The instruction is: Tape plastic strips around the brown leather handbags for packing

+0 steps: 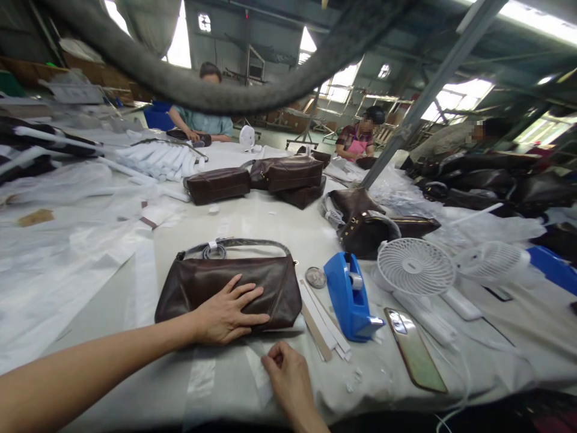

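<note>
A dark brown handbag point(274, 288) lies on the cloth-covered table in front of me. Its strap lies behind it, with a coil in clear wrap point(214, 251) at the strap's left part. My left hand point(228, 316) rests flat on the bag's front panel, fingers spread. Just below the bag, my right hand point(291, 376) is closed in a pinch at a piece of clear plastic film point(260, 370). How much of the film is between the fingertips is hard to see.
Right of the bag are paper strips point(322, 322), a blue tape dispenser point(347, 294), a tape roll point(315, 277), a white fan point(415, 267) and a phone point(415, 349). More brown bags point(293, 174) stand farther back. Plastic sheets point(67, 270) cover the left side. Several people work beyond.
</note>
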Demonstrator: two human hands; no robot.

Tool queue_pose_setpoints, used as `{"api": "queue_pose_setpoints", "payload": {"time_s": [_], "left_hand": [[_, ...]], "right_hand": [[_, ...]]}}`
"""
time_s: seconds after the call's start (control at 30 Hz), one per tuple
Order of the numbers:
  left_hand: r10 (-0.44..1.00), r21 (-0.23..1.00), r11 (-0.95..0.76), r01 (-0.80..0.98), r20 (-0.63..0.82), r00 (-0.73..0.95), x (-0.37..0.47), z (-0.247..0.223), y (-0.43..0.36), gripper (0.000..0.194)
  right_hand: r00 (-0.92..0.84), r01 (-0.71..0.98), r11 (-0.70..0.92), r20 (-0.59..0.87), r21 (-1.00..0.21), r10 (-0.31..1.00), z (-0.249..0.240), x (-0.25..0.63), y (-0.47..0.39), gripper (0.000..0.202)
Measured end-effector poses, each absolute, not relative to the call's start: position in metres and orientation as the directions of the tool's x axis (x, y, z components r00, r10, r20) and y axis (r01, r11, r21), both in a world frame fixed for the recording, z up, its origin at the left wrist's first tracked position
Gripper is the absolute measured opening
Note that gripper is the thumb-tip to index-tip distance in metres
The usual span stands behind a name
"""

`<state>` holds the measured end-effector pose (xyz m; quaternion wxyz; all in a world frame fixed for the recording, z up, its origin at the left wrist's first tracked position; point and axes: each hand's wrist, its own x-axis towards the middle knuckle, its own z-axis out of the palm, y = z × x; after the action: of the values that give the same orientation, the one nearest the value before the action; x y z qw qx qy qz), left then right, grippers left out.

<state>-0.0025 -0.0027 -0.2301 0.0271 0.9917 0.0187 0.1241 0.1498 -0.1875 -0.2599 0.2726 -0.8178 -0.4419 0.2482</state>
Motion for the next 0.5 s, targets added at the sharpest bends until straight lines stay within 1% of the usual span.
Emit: {"api": "queue_pose_setpoints", "payload": {"time_s": [0.1,0.23,0.37,0.5], "left_hand": [[0.051,0.063,-0.997,0.036,0.255,0.966,-0.003,-0.228,-0.003,0.057],[0.057,0.079,-0.996,0.037,0.258,0.964,-0.002,-0.228,-0.002,0.057],[0.058,0.098,-0.995,0.032,0.267,0.962,-0.002,-0.23,-0.001,0.057],[0.061,0.093,-0.995,0.038,0.257,0.964,-0.002,-0.231,-0.001,0.06]], "right_hand": [[0.511,0.495,-0.535,-0.268,-0.685,0.817,-0.252,0.168,-0.184,0.01],[0.553,0.474,-0.59,-0.3,-0.654,0.777,-0.248,0.194,-0.192,0.009],[0.594,0.503,-0.624,-0.286,-0.598,0.752,-0.244,0.208,-0.214,0.007],[0.619,0.563,-0.627,-0.228,-0.538,0.752,-0.25,0.206,-0.241,0.013]]}}
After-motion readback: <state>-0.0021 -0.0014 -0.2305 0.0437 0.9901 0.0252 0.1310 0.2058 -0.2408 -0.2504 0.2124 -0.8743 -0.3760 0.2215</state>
